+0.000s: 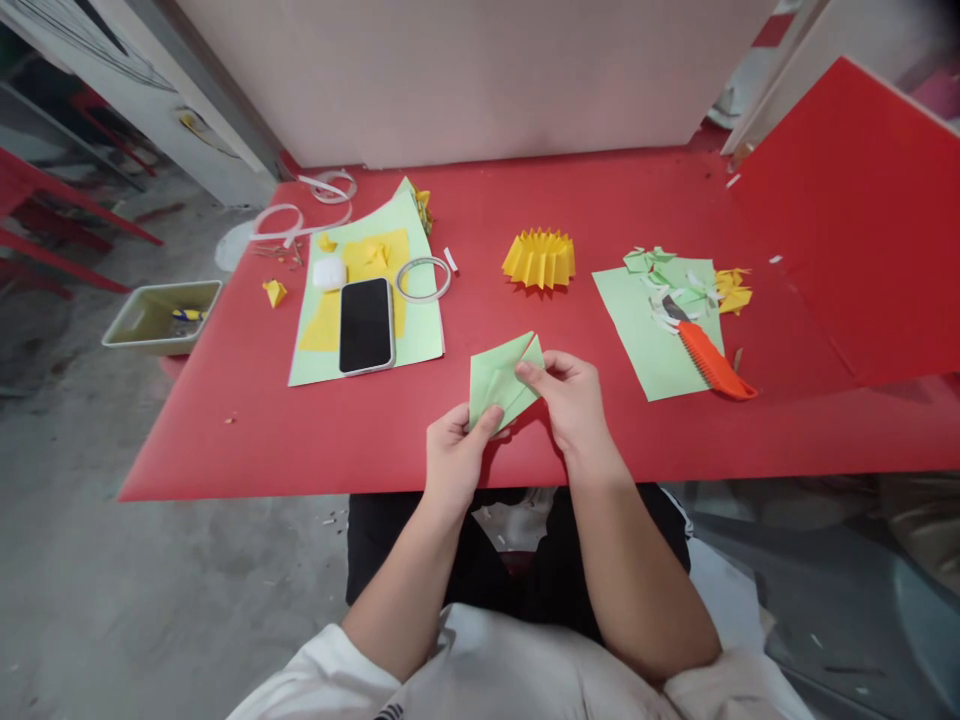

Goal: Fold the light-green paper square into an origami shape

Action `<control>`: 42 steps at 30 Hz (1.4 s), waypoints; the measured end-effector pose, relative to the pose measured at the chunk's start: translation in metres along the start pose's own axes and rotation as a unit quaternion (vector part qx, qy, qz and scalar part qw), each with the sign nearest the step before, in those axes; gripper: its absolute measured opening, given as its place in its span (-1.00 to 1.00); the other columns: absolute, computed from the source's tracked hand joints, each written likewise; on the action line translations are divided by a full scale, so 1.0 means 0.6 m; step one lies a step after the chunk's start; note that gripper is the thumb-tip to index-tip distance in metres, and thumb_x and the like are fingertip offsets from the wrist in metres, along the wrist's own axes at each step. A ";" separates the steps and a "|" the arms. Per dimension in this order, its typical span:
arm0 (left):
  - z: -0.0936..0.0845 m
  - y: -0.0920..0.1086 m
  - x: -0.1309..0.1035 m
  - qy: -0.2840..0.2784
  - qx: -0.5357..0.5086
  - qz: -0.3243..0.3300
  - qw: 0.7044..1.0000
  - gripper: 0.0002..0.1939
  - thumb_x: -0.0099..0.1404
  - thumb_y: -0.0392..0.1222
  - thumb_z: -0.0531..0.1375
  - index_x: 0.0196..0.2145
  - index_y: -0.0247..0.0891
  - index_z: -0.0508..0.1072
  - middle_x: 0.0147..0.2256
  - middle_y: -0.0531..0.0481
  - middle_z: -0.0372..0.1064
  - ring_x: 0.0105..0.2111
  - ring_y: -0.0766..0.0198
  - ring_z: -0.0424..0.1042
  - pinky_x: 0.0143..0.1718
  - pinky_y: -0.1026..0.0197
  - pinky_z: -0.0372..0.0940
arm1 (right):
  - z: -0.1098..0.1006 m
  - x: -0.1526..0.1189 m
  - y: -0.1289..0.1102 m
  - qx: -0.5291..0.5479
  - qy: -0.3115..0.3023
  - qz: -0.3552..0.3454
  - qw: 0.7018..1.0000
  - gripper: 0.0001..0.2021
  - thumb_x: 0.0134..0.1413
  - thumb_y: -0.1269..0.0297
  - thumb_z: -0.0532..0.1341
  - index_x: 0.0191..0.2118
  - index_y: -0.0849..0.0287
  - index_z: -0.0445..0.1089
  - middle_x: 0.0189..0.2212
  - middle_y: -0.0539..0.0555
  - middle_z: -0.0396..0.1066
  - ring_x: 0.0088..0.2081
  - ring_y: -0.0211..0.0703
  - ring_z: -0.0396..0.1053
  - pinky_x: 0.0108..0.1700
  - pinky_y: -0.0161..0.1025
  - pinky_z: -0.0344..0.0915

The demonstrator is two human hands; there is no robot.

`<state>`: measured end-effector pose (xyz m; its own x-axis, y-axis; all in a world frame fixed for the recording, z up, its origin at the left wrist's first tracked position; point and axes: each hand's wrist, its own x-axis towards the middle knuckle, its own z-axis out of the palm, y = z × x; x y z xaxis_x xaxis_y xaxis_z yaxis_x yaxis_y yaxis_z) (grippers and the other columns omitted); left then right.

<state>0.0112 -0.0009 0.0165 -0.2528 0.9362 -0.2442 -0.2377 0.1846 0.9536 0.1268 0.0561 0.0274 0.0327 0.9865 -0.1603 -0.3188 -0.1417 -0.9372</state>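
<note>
Red table [300, 440] across the scene, and just over its near edge a folded green paper [496, 368] sits between two hands. Left hand [456, 450] clamps its lower corner, thumb on top; right hand [576, 398] pinches the right edge, thumb pressed flat. Around that paper: pleated yellow piece [538, 262] near twelve o'clock, tape roll [424, 299] at eleven, phone [367, 325] at ten, orange-handled cutter [709, 355] at three.

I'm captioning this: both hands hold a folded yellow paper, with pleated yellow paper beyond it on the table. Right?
No, the folded paper in the left hand and right hand is light green, not yellow, as the head view shows; the pleated yellow paper is beyond it on the table.
</note>
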 end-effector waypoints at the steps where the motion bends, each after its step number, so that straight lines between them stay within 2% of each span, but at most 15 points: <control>1: -0.002 0.001 0.000 -0.001 0.007 0.001 1.000 -0.77 0.05 -0.10 0.31 -0.38 -0.31 0.54 -0.48 0.03 0.48 -0.50 0.31 0.46 -0.38 0.23 0.42 | -0.001 0.001 0.000 -0.001 0.004 -0.002 1.000 -0.81 -0.27 0.17 0.38 -0.60 0.14 0.41 -0.65 -0.07 0.37 -0.58 -0.30 0.29 -0.50 -0.30 0.25; 4: -0.005 0.002 -0.001 0.002 0.013 -0.004 1.000 -0.75 0.04 -0.08 0.31 -0.37 -0.32 0.53 -0.50 0.03 0.47 -0.51 0.29 0.46 -0.40 0.22 0.41 | -0.002 0.000 0.001 0.003 -0.009 0.008 1.000 -0.81 -0.26 0.16 0.38 -0.57 0.14 0.42 -0.62 -0.06 0.39 -0.56 -0.30 0.31 -0.48 -0.30 0.28; 8: -0.004 0.004 -0.001 0.001 -0.011 -0.011 1.000 -0.74 0.05 -0.06 0.31 -0.36 -0.30 0.53 -0.46 0.02 0.48 -0.49 0.28 0.46 -0.39 0.19 0.42 | -0.002 -0.006 0.002 0.010 -0.109 0.070 0.992 -0.78 -0.27 0.18 0.38 -0.42 0.14 0.48 -0.49 -0.01 0.48 -0.49 -0.25 0.38 -0.43 -0.27 0.34; 10: -0.003 0.003 -0.001 0.001 -0.018 -0.009 1.000 -0.73 0.06 -0.05 0.29 -0.34 -0.30 0.53 -0.45 0.01 0.48 -0.49 0.27 0.47 -0.38 0.17 0.43 | 0.000 -0.009 0.005 0.003 -0.131 0.098 0.986 -0.75 -0.29 0.20 0.39 -0.38 0.16 0.49 -0.45 0.04 0.50 -0.46 -0.21 0.41 -0.43 -0.26 0.36; 15: -0.006 0.001 -0.002 0.008 0.037 0.018 0.999 -0.73 0.12 -0.01 0.24 -0.38 -0.30 0.53 -0.50 0.02 0.47 -0.52 0.28 0.45 -0.42 0.22 0.38 | 0.008 -0.012 0.010 0.012 -0.094 0.091 0.991 -0.74 -0.31 0.19 0.39 -0.39 0.18 0.50 -0.47 0.04 0.50 -0.47 -0.19 0.43 -0.43 -0.25 0.39; 19: -0.011 0.003 -0.004 0.005 0.098 0.044 0.994 -0.76 0.13 -0.04 0.24 -0.46 -0.29 0.52 -0.54 0.06 0.46 -0.51 0.32 0.43 -0.45 0.31 0.33 | 0.010 -0.010 0.014 0.038 -0.048 0.069 0.996 -0.77 -0.31 0.16 0.39 -0.46 0.17 0.48 -0.55 0.00 0.47 -0.56 -0.24 0.39 -0.51 -0.28 0.35; 22: -0.010 0.005 -0.007 -0.010 0.073 0.024 0.997 -0.76 0.13 -0.04 0.25 -0.41 -0.29 0.52 -0.51 0.03 0.49 -0.51 0.28 0.46 -0.43 0.27 0.37 | 0.009 -0.008 0.015 0.046 -0.039 0.065 0.996 -0.81 -0.29 0.18 0.39 -0.50 0.14 0.47 -0.58 -0.03 0.46 -0.59 -0.26 0.37 -0.53 -0.29 0.32; 26: -0.010 0.007 -0.013 -0.047 0.048 -0.010 0.998 -0.72 0.13 -0.04 0.24 -0.32 -0.33 0.51 -0.40 -0.08 0.53 -0.40 0.17 0.53 -0.36 0.19 0.43 | 0.008 -0.005 0.015 0.072 0.005 0.027 0.997 -0.86 -0.27 0.23 0.40 -0.50 0.10 0.49 -0.52 -0.04 0.49 -0.50 -0.28 0.40 -0.41 -0.29 0.35; 33: -0.026 0.005 -0.021 -0.089 0.044 -0.011 0.995 -0.73 0.19 -0.08 0.21 -0.24 -0.32 0.52 -0.31 -0.11 0.54 -0.33 0.13 0.53 -0.33 0.15 0.45 | 0.003 0.001 0.017 0.093 0.015 0.011 0.996 -0.88 -0.25 0.25 0.39 -0.48 0.08 0.50 -0.49 -0.04 0.51 -0.44 -0.27 0.41 -0.32 -0.27 0.35; 36: -0.028 0.002 -0.020 -0.099 0.003 -0.021 0.995 -0.72 0.19 -0.10 0.21 -0.20 -0.31 0.50 -0.28 -0.12 0.53 -0.29 0.09 0.53 -0.31 0.10 0.47 | -0.001 0.002 0.016 0.104 -0.017 0.021 0.994 -0.87 -0.24 0.26 0.39 -0.45 0.07 0.49 -0.46 -0.04 0.51 -0.39 -0.27 0.43 -0.26 -0.27 0.36; 40: -0.024 0.001 -0.017 -0.054 -0.047 -0.027 0.997 -0.72 0.17 -0.11 0.24 -0.19 -0.30 0.48 -0.27 -0.13 0.53 -0.23 0.09 0.51 -0.37 0.21 0.46 | 0.000 -0.003 0.014 0.091 -0.117 0.043 0.988 -0.76 -0.28 0.29 0.40 -0.34 0.05 0.49 -0.35 -0.03 0.52 -0.29 -0.21 0.45 -0.20 -0.21 0.38; 42: -0.023 0.002 -0.017 -0.042 -0.055 -0.025 0.997 -0.72 0.16 -0.11 0.25 -0.19 -0.30 0.48 -0.27 -0.13 0.53 -0.22 0.11 0.51 -0.37 0.24 0.45 | 0.001 -0.006 0.013 0.064 -0.146 0.056 0.986 -0.74 -0.29 0.29 0.40 -0.32 0.07 0.49 -0.34 -0.01 0.52 -0.29 -0.19 0.46 -0.19 -0.19 0.38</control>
<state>0.0007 -0.0142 0.0177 -0.1595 0.9495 -0.2702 -0.3507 0.2013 0.9146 0.1234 0.0515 0.0209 -0.2777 0.9495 -0.1461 -0.4218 -0.2572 -0.8695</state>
